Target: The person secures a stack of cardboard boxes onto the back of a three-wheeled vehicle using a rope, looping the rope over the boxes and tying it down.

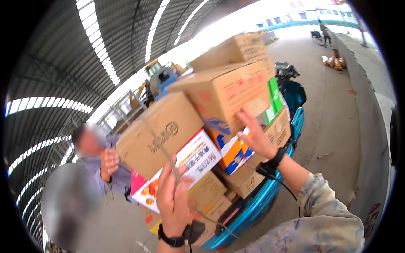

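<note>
a ridged metal roof (122,46) with bright skylight strips is arching over us on the left, and a pale concrete floor (320,139) is stretching out on the right. in the middle, we are holding a thin rope (160,145), which is slanting down the front of a brown box (168,111) and trailing past the lower cartons (211,185). our left hand (173,198) is gripping the rope between bent fingers and thumb, in front of a white carton (200,158) with pink edging. our right hand (259,137) is reaching to the lower corner of a large box (242,90) with red print; its grip is standing open, fingers spread, and we are unable to tell whether the fingertips are touching. beneath that corner an orange, white and blue carton (233,155) is tilting, while a green carton (275,97) is standing to the right. another brown carton (230,50) is sitting highest. the whole stack is resting on a teal vehicle (257,213). at the left, a co-worker (120,179) is holding one hand up near the brown box. farther off, blue and yellow machinery (166,78) is standing behind the stack, and a grey wall (369,109) is running along the right.
</note>
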{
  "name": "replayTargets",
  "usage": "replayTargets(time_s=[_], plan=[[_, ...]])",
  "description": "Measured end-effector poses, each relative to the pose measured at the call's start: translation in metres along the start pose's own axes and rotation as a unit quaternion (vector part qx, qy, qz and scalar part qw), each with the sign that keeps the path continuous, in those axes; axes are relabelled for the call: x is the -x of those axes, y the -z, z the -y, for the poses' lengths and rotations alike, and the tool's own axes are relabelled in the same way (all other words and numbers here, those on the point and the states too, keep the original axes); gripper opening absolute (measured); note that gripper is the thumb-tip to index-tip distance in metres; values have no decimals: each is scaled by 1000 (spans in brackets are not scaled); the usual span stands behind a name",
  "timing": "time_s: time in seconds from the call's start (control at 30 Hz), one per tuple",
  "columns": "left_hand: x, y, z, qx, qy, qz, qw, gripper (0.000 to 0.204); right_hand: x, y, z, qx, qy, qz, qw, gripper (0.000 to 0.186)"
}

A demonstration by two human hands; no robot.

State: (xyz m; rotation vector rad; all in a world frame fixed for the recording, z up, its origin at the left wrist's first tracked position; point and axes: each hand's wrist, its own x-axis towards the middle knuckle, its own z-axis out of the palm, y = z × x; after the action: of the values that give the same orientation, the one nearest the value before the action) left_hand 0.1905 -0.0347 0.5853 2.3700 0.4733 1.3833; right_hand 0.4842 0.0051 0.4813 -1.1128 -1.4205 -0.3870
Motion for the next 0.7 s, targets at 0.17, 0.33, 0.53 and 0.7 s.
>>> replayTargets(time_s=[0.17, 0.33, 0.53, 0.7], plan=[[17, -9, -33, 64, 138, -11, 988, 34, -17, -20, -11, -13, 15, -5, 1000, 59], [18, 8, -38, 121, 92, -40, 988, 34, -26, -32, -10, 3, 16, 8, 1000, 60], [-9, -30, -35, 73, 118, 80, 987, 34, -24, -27, -48, -25, -17, 54, 998, 62], [64, -37, 11, 94, 290, 61, 951, 35, -11, -36, -50, -60, -6, 66, 996, 64]])
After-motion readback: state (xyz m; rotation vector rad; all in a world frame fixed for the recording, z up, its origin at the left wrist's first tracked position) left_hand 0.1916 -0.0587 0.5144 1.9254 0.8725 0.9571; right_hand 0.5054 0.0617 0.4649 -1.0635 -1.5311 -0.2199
